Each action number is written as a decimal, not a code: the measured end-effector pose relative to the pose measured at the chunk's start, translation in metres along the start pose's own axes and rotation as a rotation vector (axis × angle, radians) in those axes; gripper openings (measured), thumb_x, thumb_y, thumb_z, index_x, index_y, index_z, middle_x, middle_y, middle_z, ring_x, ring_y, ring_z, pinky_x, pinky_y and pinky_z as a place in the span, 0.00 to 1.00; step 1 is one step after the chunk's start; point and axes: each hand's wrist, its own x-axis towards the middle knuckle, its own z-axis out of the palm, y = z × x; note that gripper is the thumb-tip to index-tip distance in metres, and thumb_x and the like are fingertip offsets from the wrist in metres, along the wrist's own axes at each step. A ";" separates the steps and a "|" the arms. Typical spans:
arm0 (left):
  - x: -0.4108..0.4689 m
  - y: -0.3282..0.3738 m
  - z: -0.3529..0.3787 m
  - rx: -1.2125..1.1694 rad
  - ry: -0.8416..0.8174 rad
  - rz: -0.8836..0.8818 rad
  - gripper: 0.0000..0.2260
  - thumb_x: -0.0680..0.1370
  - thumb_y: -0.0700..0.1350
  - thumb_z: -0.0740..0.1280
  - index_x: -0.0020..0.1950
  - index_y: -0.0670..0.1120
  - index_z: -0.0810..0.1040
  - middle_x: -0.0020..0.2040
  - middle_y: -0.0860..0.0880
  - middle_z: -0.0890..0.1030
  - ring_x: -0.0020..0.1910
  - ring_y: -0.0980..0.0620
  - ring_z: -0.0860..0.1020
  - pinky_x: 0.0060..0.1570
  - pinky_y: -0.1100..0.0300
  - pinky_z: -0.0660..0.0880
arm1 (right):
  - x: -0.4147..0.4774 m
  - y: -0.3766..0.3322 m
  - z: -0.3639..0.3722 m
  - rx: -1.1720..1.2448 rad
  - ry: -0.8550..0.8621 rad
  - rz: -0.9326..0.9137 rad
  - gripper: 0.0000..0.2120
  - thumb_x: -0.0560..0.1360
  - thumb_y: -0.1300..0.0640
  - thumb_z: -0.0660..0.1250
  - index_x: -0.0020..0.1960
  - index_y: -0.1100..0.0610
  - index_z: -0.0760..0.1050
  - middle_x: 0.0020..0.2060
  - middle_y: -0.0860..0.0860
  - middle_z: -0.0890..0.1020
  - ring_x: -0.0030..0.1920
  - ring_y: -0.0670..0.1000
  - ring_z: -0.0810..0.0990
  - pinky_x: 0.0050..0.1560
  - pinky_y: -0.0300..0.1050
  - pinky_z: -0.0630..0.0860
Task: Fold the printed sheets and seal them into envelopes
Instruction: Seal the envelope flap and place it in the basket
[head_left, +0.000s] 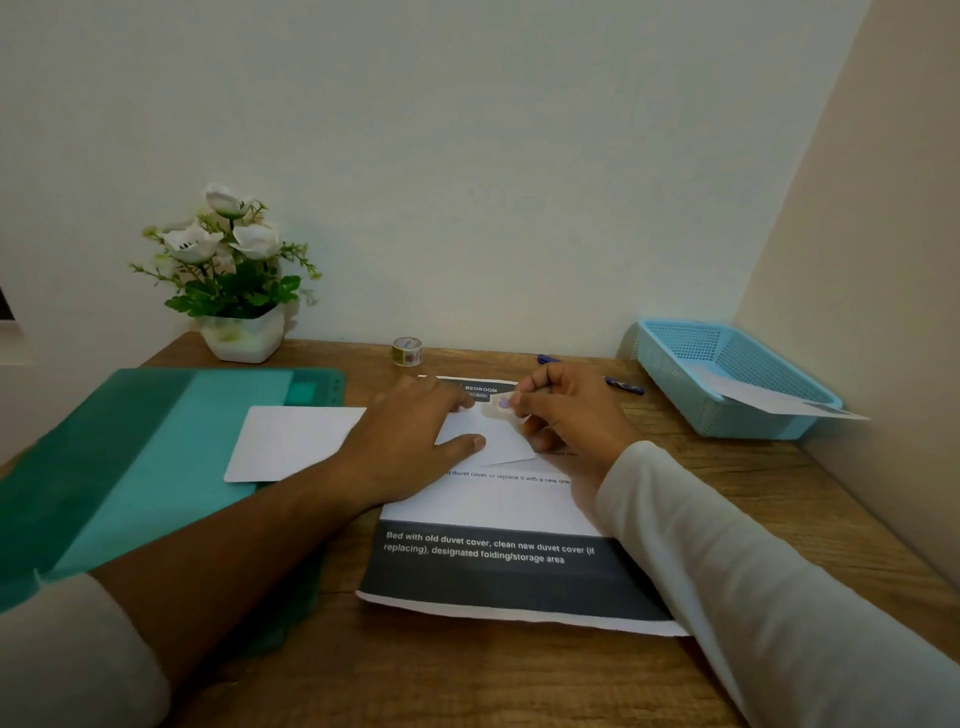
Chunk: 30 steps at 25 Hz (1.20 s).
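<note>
Left hand (415, 441) flat on envelope (488, 436), right hand (566, 410) pinching sticker (503, 402) (pen (621, 384) behind)

Left hand (415, 431) flat on a small white envelope (493, 441), pinning it atop a printed sheet (498, 525) on the wooden worktop (519, 675). Right hand (571, 410) pinches a small sticker (503, 403) at the envelope's flap. Blank envelope (296, 441) overlaps a teal folder (156, 457) at left. Tape roll (407, 351), blue pen (623, 384), potted white flowers (234, 270) by the wall. Blue basket (727, 379) holds an envelope (769, 397).
</note>
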 end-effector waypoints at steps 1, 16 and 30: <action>0.000 0.001 0.000 0.006 0.006 -0.003 0.23 0.78 0.64 0.64 0.70 0.57 0.71 0.67 0.55 0.75 0.65 0.52 0.70 0.65 0.48 0.71 | 0.004 -0.002 0.002 -0.059 -0.005 0.008 0.11 0.74 0.68 0.74 0.53 0.70 0.76 0.36 0.58 0.79 0.29 0.52 0.73 0.23 0.38 0.67; 0.000 0.004 -0.002 0.001 0.002 -0.030 0.25 0.79 0.63 0.64 0.71 0.54 0.65 0.65 0.54 0.74 0.66 0.51 0.68 0.63 0.52 0.66 | 0.028 0.011 0.018 -0.549 0.051 -0.237 0.08 0.70 0.57 0.78 0.44 0.50 0.79 0.37 0.50 0.84 0.40 0.51 0.84 0.46 0.52 0.83; 0.002 -0.001 0.001 0.077 -0.040 0.024 0.22 0.80 0.64 0.60 0.71 0.58 0.72 0.68 0.54 0.72 0.68 0.51 0.66 0.67 0.48 0.67 | 0.023 0.006 0.021 -0.661 0.040 -0.302 0.05 0.73 0.58 0.74 0.46 0.50 0.79 0.38 0.47 0.83 0.41 0.46 0.82 0.46 0.48 0.80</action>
